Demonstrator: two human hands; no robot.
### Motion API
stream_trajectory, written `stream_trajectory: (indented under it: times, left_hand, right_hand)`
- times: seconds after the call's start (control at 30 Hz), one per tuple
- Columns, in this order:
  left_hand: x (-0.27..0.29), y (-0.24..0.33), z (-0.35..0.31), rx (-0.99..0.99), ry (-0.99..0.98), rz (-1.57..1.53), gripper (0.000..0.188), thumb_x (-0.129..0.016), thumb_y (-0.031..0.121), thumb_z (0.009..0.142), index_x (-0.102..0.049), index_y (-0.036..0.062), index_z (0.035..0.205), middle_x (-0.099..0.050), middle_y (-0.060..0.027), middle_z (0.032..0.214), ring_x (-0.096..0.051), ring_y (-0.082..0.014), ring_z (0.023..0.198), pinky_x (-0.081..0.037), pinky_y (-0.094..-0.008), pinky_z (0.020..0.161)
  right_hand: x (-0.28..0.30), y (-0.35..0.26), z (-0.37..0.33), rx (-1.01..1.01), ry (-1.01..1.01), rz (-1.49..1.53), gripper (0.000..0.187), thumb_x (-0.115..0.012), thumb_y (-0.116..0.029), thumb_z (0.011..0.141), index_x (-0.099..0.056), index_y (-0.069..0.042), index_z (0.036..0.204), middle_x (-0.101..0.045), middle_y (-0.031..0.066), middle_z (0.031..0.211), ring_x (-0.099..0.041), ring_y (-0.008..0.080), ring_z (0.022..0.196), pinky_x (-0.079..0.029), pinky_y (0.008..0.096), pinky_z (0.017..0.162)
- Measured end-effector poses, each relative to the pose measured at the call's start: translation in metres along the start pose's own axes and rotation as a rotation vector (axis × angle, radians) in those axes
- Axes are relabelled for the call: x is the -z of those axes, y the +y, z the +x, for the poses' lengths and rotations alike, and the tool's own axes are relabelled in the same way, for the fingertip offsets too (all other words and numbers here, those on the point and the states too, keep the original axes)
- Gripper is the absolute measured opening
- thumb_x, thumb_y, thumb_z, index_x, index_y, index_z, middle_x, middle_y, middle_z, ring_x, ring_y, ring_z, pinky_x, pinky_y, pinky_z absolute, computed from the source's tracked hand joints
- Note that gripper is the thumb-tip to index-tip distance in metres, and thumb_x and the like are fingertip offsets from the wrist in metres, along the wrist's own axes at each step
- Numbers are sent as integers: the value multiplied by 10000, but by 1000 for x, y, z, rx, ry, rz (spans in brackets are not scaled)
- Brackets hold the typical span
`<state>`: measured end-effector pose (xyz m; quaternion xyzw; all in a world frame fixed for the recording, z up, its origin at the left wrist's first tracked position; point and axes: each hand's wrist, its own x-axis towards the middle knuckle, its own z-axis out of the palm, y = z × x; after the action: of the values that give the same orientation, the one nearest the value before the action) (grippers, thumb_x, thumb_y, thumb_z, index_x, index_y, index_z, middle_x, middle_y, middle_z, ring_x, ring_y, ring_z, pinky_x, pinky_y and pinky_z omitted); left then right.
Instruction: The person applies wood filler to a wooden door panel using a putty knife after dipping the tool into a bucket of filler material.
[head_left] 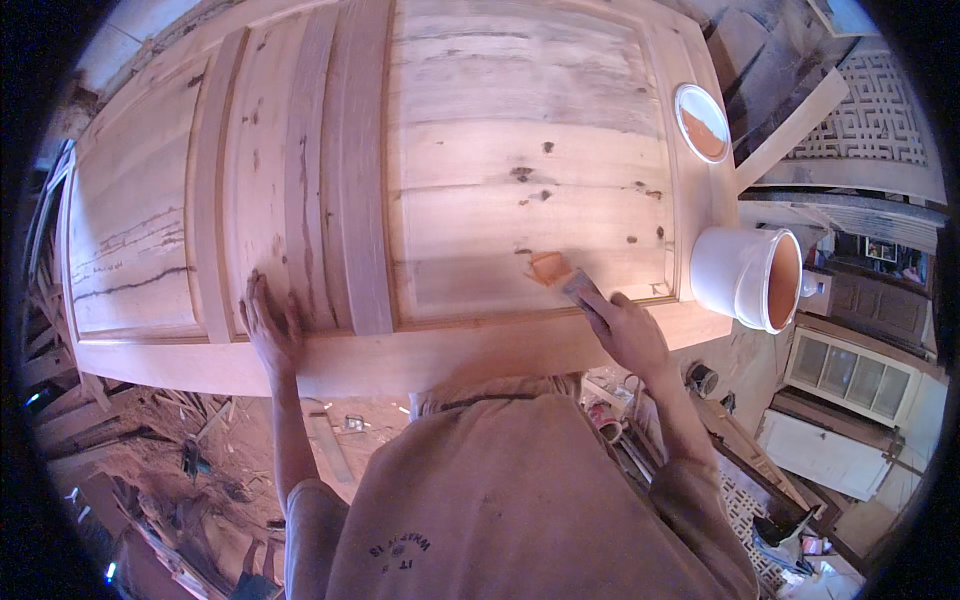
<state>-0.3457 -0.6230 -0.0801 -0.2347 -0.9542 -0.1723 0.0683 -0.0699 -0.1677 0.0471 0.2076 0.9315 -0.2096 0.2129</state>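
A large panelled wooden door (450,340) lies flat in front of me, its pale boards marked with dark knots and cracks. My right hand (632,332) grips a putty knife (577,284) near the door's close edge. Just beyond the blade, a patch of orange filler (548,267) sits on the right-hand panel, next to a small knot. My left hand (270,325) rests on the near part of the door, left of the middle rails, fingers stretched out and holding nothing.
A white bucket (715,270) lies tipped or leans on the door's right end, its orange inside showing. Farther back is a round white lid (690,110) with orange filler on it. Scrap wood and sawdust (350,430) cover the floor; a paned white frame (850,370) stands at the right.
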Motion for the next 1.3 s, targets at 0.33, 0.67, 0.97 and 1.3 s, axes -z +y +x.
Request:
stream_trajectory:
  times: [0.33,0.67,0.97,1.3]
  left_hand:
    - [1,0,4,37,-10,-49,551,-590,292,991,-454,37,1459,-470,-173,1531,-421,-346,1438,-243,-545,1210]
    - [1,3,0,50,12,-47,537,-591,297,992,-465,44,1450,-487,-173,1516,-433,-351,1427,-248,-542,1206]
    - [-9,-6,2,33,4,3,546,-595,289,991,-460,45,1461,-484,-174,1523,-435,-351,1427,-264,-545,1199]
    - [-5,-1,4,-2,12,-35,527,-580,276,997,-471,16,1442,-488,-180,1514,-445,-368,1413,-297,-547,1179]
  right_hand:
    - [23,-36,65,309,-183,-359,406,-581,-232,963,-565,-332,1357,-664,167,989,-715,366,869,-588,494,785]
    - [34,65,32,122,-103,-169,353,-602,-250,967,-625,-236,1319,-661,193,867,-667,401,753,-564,516,712]
    - [-79,23,5,-162,415,139,431,-647,-200,971,-604,-189,1400,-644,228,861,-667,429,727,-538,514,655]
    - [12,26,28,157,-6,-151,332,-583,-264,988,-572,-247,1320,-657,159,997,-697,395,748,-594,507,681]
